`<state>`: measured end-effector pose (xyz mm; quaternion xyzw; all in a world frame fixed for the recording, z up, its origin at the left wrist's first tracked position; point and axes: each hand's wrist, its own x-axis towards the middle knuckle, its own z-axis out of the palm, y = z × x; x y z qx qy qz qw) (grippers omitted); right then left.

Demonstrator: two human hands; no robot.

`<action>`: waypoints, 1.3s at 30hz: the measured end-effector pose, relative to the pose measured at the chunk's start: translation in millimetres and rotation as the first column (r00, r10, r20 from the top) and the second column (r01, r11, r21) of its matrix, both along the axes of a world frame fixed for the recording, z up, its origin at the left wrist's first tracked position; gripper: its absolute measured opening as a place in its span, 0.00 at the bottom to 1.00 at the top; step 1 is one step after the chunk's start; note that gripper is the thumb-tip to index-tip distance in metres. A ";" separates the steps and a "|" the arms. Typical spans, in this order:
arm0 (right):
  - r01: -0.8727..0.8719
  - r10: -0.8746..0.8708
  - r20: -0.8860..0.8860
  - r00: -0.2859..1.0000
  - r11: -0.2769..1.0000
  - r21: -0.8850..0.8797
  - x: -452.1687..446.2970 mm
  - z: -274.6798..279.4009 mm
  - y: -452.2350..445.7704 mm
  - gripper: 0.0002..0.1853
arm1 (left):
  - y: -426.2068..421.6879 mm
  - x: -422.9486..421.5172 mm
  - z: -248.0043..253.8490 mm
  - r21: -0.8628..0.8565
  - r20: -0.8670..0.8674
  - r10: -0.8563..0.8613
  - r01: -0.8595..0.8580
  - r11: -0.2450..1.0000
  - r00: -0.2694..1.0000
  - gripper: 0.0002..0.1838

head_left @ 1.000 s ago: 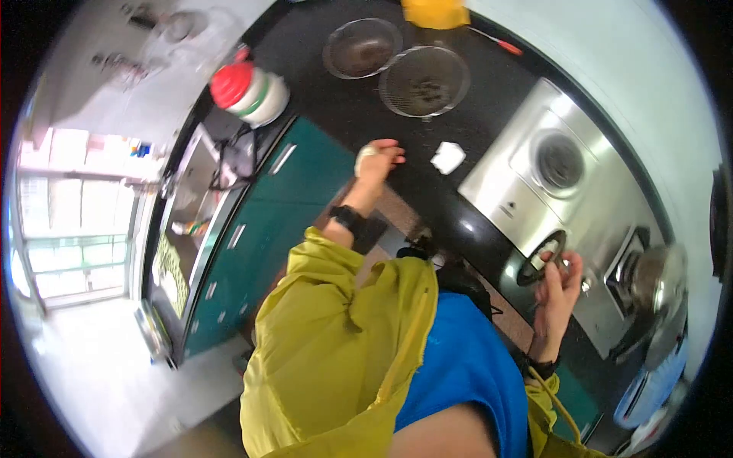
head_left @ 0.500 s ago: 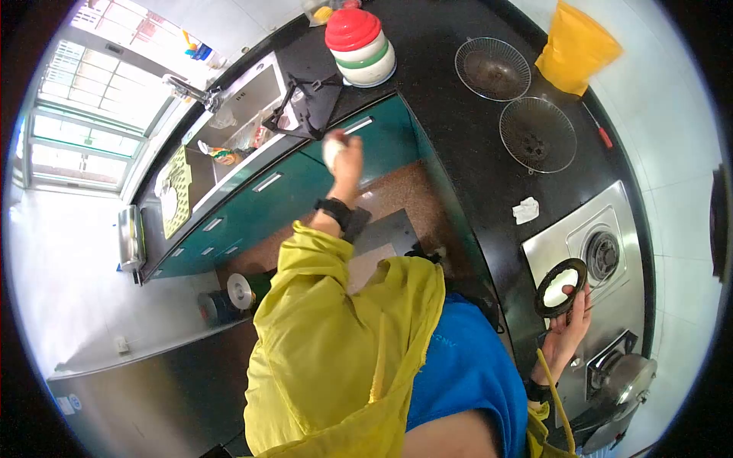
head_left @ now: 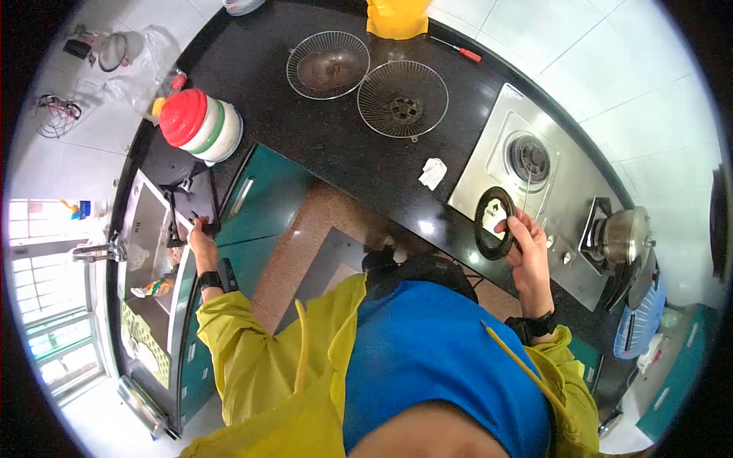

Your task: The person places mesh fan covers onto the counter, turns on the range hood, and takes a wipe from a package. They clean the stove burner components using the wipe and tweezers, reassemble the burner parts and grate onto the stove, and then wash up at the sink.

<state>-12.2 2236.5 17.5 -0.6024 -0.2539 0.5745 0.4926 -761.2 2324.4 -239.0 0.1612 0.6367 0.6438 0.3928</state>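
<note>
My left hand (head_left: 202, 243) is at the counter edge beside the sink, its fingers closed on the black pan support (head_left: 183, 206) that lies there. Over the front of the steel stove (head_left: 500, 164), my right hand (head_left: 525, 243) holds up a black burner ring (head_left: 495, 224) between thumb and fingers. Behind the ring sits a round burner (head_left: 528, 158) with no pan support around it. A crumpled white tissue (head_left: 433, 174) lies on the black counter left of the stove.
Two wire baskets (head_left: 328, 65) (head_left: 403, 99) stand on the counter, with a yellow bag (head_left: 397, 18) and a red screwdriver (head_left: 456, 49) behind. A red-lidded container (head_left: 201, 126) is near the sink (head_left: 156, 259). A steel pot (head_left: 624, 235) stands on the right burner.
My left hand has moved left and down to the pan support by the sink and taken hold of it. My right hand still holds the black ring. The view has turned.
</note>
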 end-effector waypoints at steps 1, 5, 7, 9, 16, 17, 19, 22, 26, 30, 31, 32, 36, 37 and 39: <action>0.018 -0.018 0.013 1.000 1.000 -0.019 -3.1 0.4 1.4 0.22 | -1.0 1.5 4.3 -0.048 -0.060 0.001 -0.004 0.999 0.998 0.14; 0.020 -0.018 0.052 0.998 0.999 -0.029 -2.2 2.2 2.5 0.23 | -9.2 -8.9 21.0 0.016 0.132 0.000 -0.002 1.000 0.991 0.14; 0.005 -0.006 0.055 0.998 1.000 0.002 -4.4 0.8 4.8 0.24 | -19.1 -13.6 38.3 0.050 0.205 0.032 -0.043 0.998 0.978 0.14; -0.034 0.033 0.063 0.997 0.999 0.014 -4.9 -8.6 7.8 0.24 | -32.4 -9.8 55.7 0.003 0.169 -0.060 0.061 0.998 0.984 0.14; -0.368 0.368 0.027 0.929 0.930 -0.007 -76.2 -12.8 48.0 0.26 | -79.4 76.4 115.2 0.006 0.118 0.104 -0.106 0.994 0.987 0.12; -0.439 0.439 0.030 0.898 0.898 -0.019 -87.6 -8.2 54.4 0.28 | -88.6 89.1 115.6 0.054 0.076 0.058 -0.062 0.997 0.995 0.14; -0.508 0.508 0.010 0.862 0.862 -0.004 -107.6 -5.9 63.5 0.28 | -110.0 112.0 125.7 0.018 0.036 0.020 -0.020 1.000 0.999 0.14; -0.555 0.554 -0.048 0.831 0.832 0.002 -123.6 2.5 70.7 0.29 | -134.4 159.0 157.9 -0.114 0.000 -0.073 0.073 0.991 0.997 0.15; -0.476 0.476 -0.016 0.880 0.880 -0.007 -102.3 -1.8 63.0 0.28 | -155.2 225.4 192.4 -0.134 0.083 -0.327 0.336 0.932 0.941 0.17; -0.393 0.393 -0.077 0.916 0.919 0.019 -67.6 -21.6 46.3 0.27 | -140.7 303.9 256.5 -0.275 -0.057 -0.563 0.529 0.803 0.825 0.15; -0.366 0.365 -0.069 0.928 0.931 0.009 -52.9 -20.7 37.3 0.28 | -139.9 315.6 260.7 -0.268 -0.047 -0.584 0.553 0.789 0.811 0.15; -0.317 0.317 -0.046 0.947 0.948 -0.003 -37.4 -16.4 26.8 0.28 | -135.1 330.2 259.8 -0.231 0.028 -0.641 0.629 0.742 0.767 0.14; -0.066 0.066 0.009 0.998 0.998 0.004 32.8 -6.8 -20.7 0.28 | -100.1 405.2 269.4 -0.210 -0.044 -0.888 0.865 0.456 0.457 0.16; -0.011 0.012 -0.023 1.000 0.999 0.032 53.1 -4.2 -34.2 0.28 | -90.9 424.5 263.7 -0.162 -0.011 -0.910 0.897 0.411 0.415 0.16; 0.131 -0.126 -0.050 0.991 0.986 0.100 79.7 0.2 -61.1 0.26 | -68.2 470.7 269.0 -0.155 -0.040 -0.959 0.946 0.283 0.281 0.16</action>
